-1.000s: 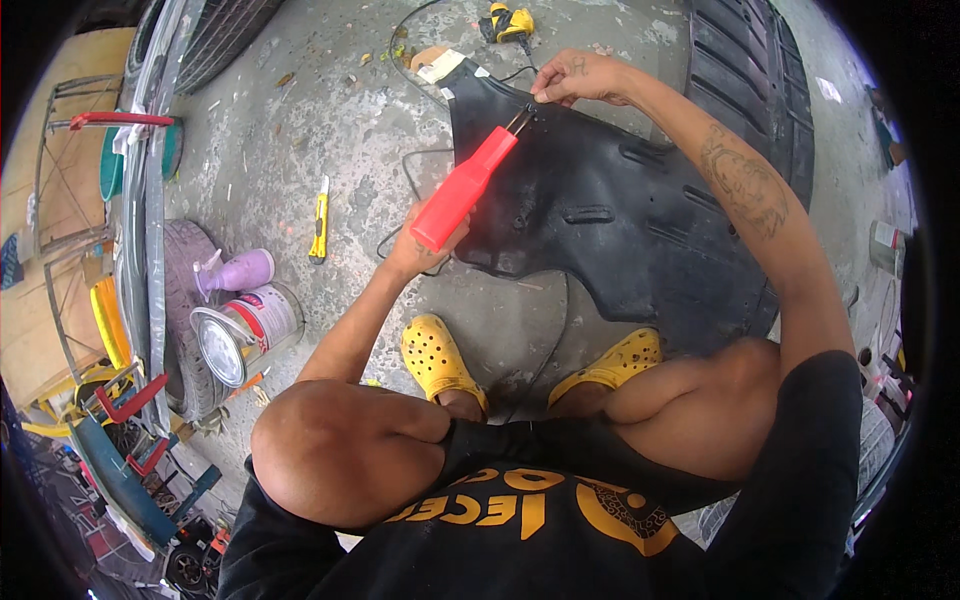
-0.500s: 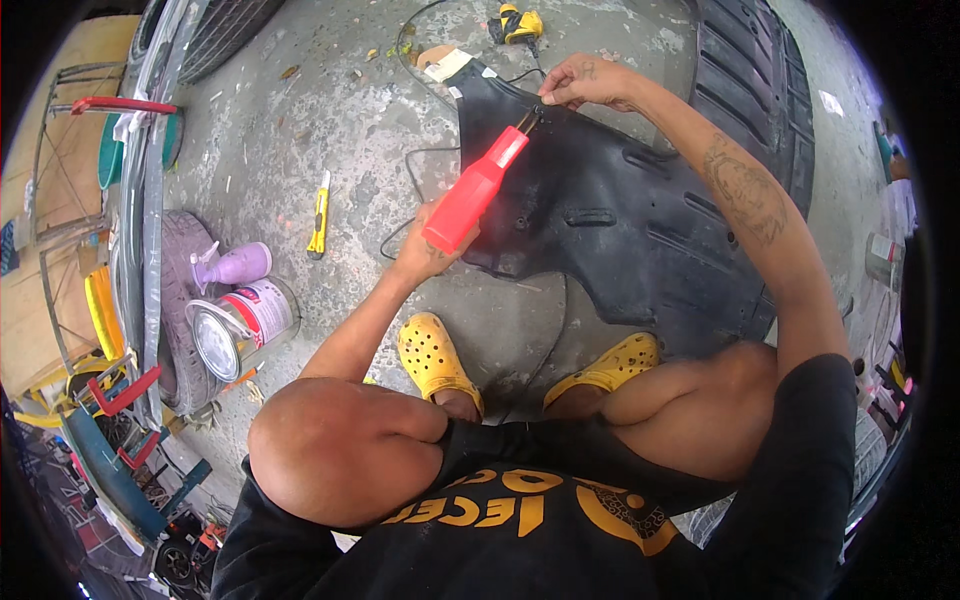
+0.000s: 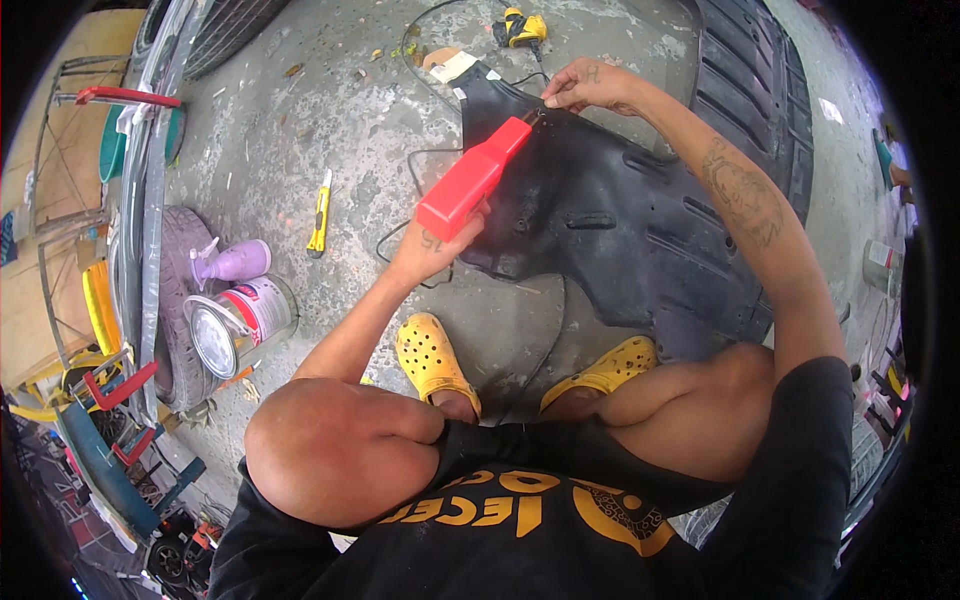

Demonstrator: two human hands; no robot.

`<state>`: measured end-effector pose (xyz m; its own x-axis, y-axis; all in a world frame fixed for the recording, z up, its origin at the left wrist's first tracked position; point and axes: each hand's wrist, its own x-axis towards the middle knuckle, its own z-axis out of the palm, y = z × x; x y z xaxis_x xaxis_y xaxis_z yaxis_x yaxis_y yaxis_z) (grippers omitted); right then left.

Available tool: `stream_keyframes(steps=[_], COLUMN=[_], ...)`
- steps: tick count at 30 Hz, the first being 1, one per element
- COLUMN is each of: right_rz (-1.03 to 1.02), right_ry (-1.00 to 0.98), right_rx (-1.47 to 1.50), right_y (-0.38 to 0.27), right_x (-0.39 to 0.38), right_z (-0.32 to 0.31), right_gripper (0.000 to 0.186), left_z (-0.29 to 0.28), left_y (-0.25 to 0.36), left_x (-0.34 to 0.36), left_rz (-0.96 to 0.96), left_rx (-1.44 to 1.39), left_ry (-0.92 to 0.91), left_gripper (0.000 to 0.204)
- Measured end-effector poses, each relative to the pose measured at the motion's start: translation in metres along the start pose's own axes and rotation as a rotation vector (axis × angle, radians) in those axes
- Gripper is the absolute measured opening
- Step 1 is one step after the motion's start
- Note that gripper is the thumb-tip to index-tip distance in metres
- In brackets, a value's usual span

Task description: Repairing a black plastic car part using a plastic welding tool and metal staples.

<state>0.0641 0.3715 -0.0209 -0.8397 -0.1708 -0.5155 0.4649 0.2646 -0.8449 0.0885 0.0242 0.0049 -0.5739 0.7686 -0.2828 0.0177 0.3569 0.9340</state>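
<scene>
My left hand [image 3: 441,245] is wrapped round the handle of a red hot stapler [image 3: 474,180], a blocky tool with two thin metal prongs at its far end. The prongs meet the black plastic car panel [image 3: 600,185] near its far edge. Just beyond them, my right hand [image 3: 590,86] pinches that same edge between thumb and fingers. The panel lies on the floor in front of me, with moulded slots and ridges. Whatever small piece may sit at the prong tips is too small to make out.
A yellow utility knife [image 3: 319,215] lies left of the panel. Farther left are a purple spray bottle [image 3: 240,262], a paint can [image 3: 255,313] and a tyre [image 3: 182,330]. A yellow power tool [image 3: 522,28] rests beyond the panel, and a larger ribbed black panel [image 3: 755,100] lies at the right.
The hot stapler has rolled in my left hand, and its rear end has shifted slightly up and left. My right hand keeps its pinch at the panel's edge.
</scene>
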Motion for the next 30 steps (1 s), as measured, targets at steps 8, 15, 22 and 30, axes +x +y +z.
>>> stream_keyframes(steps=[8, 15, 22, 30], right_rz=[0.014, 0.001, -0.004, -0.007], right_ry=[0.05, 0.048, 0.039, 0.036], right_rx=[0.001, 0.015, 0.049, 0.09], right_y=[0.002, 0.005, 0.007, 0.01], right_x=[-0.001, 0.001, 0.002, 0.005], right_z=[0.002, 0.002, 0.005, 0.003], right_gripper=[0.015, 0.015, 0.015, 0.014], left_z=[0.005, 0.01, 0.019, 0.023], left_y=[0.025, 0.012, -0.011, -0.015], left_x=[0.0, 0.0, -0.004, -0.001], left_rz=[-0.218, -0.097, 0.022, 0.055], left_rx=[-0.06, 0.089, 0.051, 0.14], left_ry=[0.02, 0.065, 0.069, 0.095], left_gripper=[0.017, 0.019, 0.013, 0.017])
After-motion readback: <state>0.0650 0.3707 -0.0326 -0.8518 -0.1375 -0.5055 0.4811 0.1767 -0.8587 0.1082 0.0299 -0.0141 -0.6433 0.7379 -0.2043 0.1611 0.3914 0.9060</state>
